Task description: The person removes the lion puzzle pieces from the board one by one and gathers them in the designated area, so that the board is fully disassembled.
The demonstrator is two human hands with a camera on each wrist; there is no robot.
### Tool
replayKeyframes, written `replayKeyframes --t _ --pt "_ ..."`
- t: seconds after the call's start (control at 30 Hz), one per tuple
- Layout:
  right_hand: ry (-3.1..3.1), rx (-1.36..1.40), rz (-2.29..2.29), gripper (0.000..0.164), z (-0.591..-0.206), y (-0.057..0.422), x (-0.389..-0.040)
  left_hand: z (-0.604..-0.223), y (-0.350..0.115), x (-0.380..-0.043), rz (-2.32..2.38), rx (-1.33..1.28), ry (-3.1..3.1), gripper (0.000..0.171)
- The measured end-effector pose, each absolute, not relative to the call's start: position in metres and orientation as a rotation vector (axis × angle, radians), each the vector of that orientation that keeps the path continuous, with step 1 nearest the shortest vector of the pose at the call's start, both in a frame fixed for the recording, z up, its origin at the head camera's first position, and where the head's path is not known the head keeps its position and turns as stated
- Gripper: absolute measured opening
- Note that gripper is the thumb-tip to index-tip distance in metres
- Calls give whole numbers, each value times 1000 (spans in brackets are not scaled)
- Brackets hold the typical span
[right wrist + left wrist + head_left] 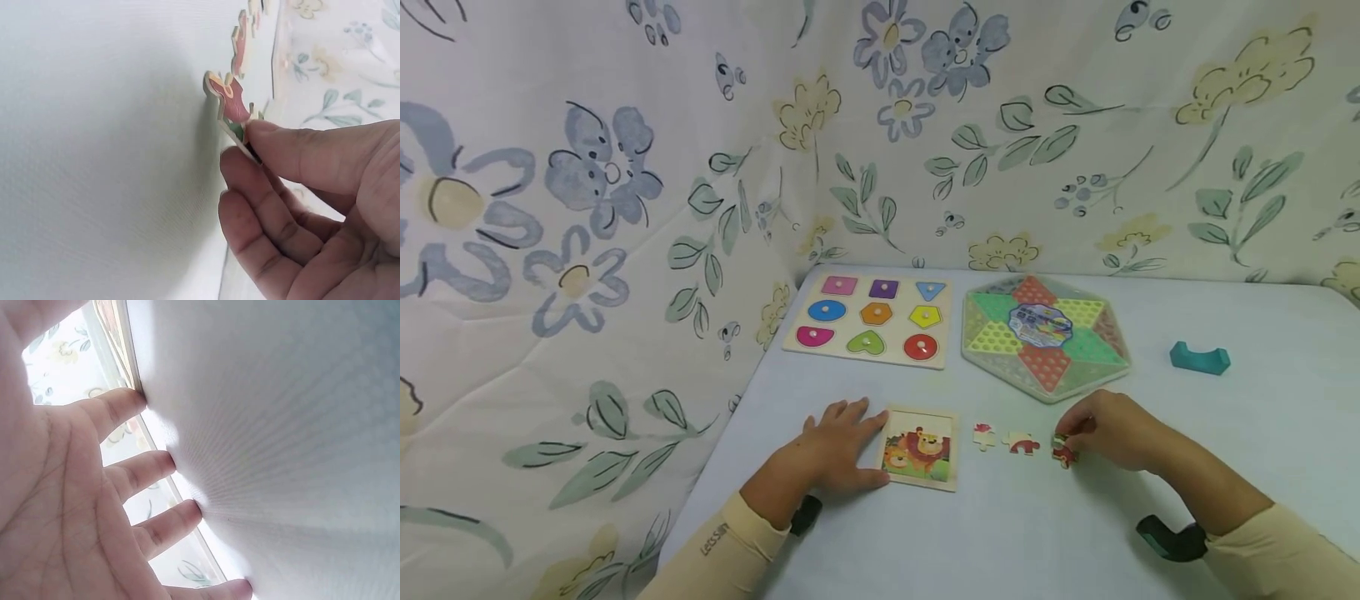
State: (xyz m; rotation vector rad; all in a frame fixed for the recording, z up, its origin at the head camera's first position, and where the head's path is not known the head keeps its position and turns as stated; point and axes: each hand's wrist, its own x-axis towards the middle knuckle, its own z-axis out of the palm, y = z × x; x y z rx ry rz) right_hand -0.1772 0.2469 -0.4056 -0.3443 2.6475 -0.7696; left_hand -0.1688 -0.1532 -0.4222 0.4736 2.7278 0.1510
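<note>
Between thumb and fingers, my right hand [1112,429] pinches a puzzle piece [232,103] with red, green and cream printing, its edge tilted off the white table. Two more puzzle pieces lie to its left in the head view: a mostly red and cream piece [1021,443] and a piece with a red patch [983,437]. My left hand [838,450] lies with spread fingers on the table, thumb and index finger touching the left edge of a wooden puzzle tray [956,450]. In that tray, joined pieces form a lion picture [917,454]; its upper strip is bare wood.
Behind the hands lie a shape peg board [868,354] and a hexagonal game board [1000,371] with coloured triangles. At the right sits a teal curved block [1199,359]. A flowered cloth [925,167] hangs at the back and left.
</note>
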Motion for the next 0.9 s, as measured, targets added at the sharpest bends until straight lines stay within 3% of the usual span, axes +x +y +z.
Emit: replayKeyframes --t 0.7,0.9 --pt "2763 -279 -622 8 -415 225 -174 -422 -156 -168 150 476 2718 92" --pt "2857 -318 -537 21 -410 219 -173 -420 -154 -168 164 476 2719 91"
